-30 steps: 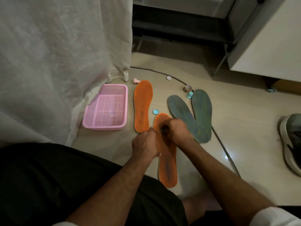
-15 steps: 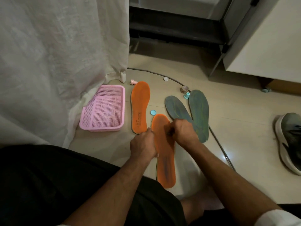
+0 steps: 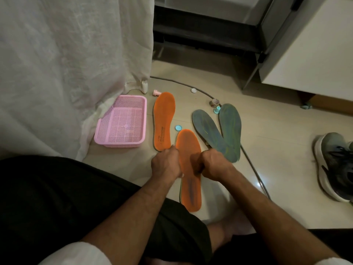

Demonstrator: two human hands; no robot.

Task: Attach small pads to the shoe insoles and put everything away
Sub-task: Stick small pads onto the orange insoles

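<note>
On the pale tiled floor [image 3: 267, 150] lies the near orange insole [image 3: 189, 169], long and flat, just beside a second orange insole [image 3: 164, 121] and near two grey-green insoles [image 3: 219, 131]. A pink basket [image 3: 122, 125] stands by the white curtain [image 3: 66, 64]. The left hand [image 3: 166, 163] pinches the near insole's left edge; the right hand [image 3: 214, 165], closed, grips its right edge.

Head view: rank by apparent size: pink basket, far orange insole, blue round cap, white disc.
1. pink basket
2. far orange insole
3. blue round cap
4. white disc, barely smaller and farther away; unsure.
</note>
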